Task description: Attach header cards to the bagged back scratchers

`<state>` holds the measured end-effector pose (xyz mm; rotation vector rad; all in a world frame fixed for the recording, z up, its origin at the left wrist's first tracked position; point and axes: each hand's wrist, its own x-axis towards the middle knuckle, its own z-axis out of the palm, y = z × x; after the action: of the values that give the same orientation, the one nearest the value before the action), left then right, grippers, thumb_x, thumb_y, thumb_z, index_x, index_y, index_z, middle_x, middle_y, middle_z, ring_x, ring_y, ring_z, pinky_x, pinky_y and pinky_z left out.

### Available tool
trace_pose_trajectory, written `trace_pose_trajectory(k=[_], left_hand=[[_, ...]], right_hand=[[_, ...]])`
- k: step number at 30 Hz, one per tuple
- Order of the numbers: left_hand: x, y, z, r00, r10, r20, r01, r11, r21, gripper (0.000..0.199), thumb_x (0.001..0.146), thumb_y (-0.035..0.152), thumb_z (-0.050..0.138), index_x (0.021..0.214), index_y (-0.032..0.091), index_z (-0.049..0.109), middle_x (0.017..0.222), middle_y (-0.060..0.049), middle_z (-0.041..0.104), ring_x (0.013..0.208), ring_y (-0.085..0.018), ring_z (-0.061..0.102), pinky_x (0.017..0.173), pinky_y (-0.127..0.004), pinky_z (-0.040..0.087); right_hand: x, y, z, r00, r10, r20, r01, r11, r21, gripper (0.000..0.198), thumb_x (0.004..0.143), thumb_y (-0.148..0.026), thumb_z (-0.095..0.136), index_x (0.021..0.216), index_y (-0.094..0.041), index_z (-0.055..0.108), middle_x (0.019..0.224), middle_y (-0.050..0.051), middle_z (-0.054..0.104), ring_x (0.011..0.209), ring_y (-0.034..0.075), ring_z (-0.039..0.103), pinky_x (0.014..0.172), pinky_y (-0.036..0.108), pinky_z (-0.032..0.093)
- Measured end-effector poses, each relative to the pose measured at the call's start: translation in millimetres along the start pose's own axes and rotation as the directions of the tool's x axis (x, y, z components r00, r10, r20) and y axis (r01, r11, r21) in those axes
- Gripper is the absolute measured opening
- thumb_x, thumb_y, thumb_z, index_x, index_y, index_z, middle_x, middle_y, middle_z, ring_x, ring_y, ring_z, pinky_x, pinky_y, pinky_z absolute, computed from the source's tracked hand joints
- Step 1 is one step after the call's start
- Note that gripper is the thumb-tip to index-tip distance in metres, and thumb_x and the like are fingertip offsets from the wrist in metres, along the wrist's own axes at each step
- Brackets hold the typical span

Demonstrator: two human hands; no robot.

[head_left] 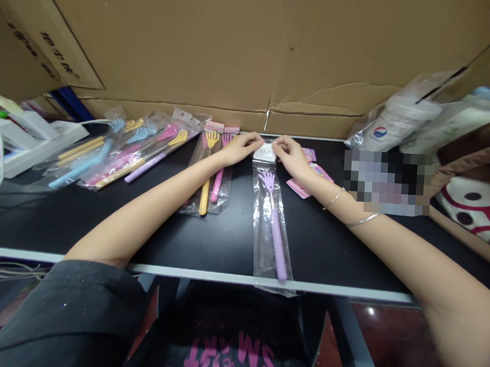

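Observation:
A purple back scratcher [277, 235] with a hand-shaped head lies in a clear plastic bag [261, 245], its lower end over the table's front edge. At the bag's top is a white header card [265, 152]. My left hand [242, 148] pinches the card's upper left corner, fingers closed. On the upper right corner, the fingers of my right hand [291, 155] are closed in the same way. Pink printed cards [307, 182] lie partly under my right wrist. Left of my left hand, bagged scratchers with pink headers, one of them a yellow scratcher [205, 189], lie together.
Several more bagged back scratchers [141, 155] are spread at the left, beside a white power strip [35, 143]. A bagged Pepsi cup [392, 123] stands at the back right, near a brown-handled bag [475, 148]. Cardboard [187, 47] walls the table's back.

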<state>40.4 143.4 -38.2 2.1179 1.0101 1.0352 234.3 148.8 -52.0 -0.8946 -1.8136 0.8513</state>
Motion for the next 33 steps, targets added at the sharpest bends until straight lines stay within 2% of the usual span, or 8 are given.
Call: trace_pose_trajectory(k=[12,16,25,33], left_hand=[[-1.4,1.8,0.0,1.0,-0.002,0.023,0.001,0.999,0.032,0.02,0.09,0.032,0.049,0.087,0.014,0.058,0.09,-0.004,0.063,0.088,-0.016,0.056,0.085,-0.028,0.042],[-1.9,2.4,0.7,1.0,-0.003,0.014,0.003,1.0,0.006,0.019,0.089,0.032,0.05,0.087,0.014,0.058,0.09,-0.004,0.063,0.088,-0.016,0.056,0.086,-0.029,0.043],[-2.2,5.9,0.0,1.0,-0.02,0.01,0.02,0.999,-0.046,0.018,0.09,0.031,0.052,0.086,0.015,0.058,0.086,-0.003,0.062,0.08,-0.014,0.054,0.08,-0.028,0.042],[-1.6,1.3,0.4,1.0,-0.017,0.014,0.018,1.0,-0.008,0.033,0.095,0.04,0.045,0.072,0.017,0.051,0.071,-0.001,0.056,0.071,-0.015,0.052,0.072,-0.028,0.04]], right_hand=[[0.4,-2.5,0.4,1.0,-0.025,-0.002,0.025,1.0,-0.016,0.007,0.081,-0.025,0.06,0.08,-0.022,0.054,0.072,-0.001,0.056,0.07,0.014,0.052,0.072,0.031,0.044],[0.7,-2.1,0.5,1.0,-0.025,0.009,0.025,1.0,-0.007,0.009,0.081,-0.028,0.06,0.08,-0.023,0.053,0.072,-0.001,0.055,0.071,0.015,0.052,0.072,0.032,0.044],[-0.2,-2.6,-0.1,1.0,-0.007,-0.005,0.007,0.999,-0.039,0.029,0.084,-0.049,0.058,0.078,-0.022,0.053,0.074,0.0,0.053,0.075,0.016,0.051,0.074,0.032,0.042],[-3.8,-9.5,1.2,0.999,-0.037,-0.036,0.037,0.999,-0.007,0.025,0.085,-0.044,0.058,0.075,-0.022,0.051,0.073,0.0,0.052,0.074,0.016,0.051,0.072,0.031,0.042]])
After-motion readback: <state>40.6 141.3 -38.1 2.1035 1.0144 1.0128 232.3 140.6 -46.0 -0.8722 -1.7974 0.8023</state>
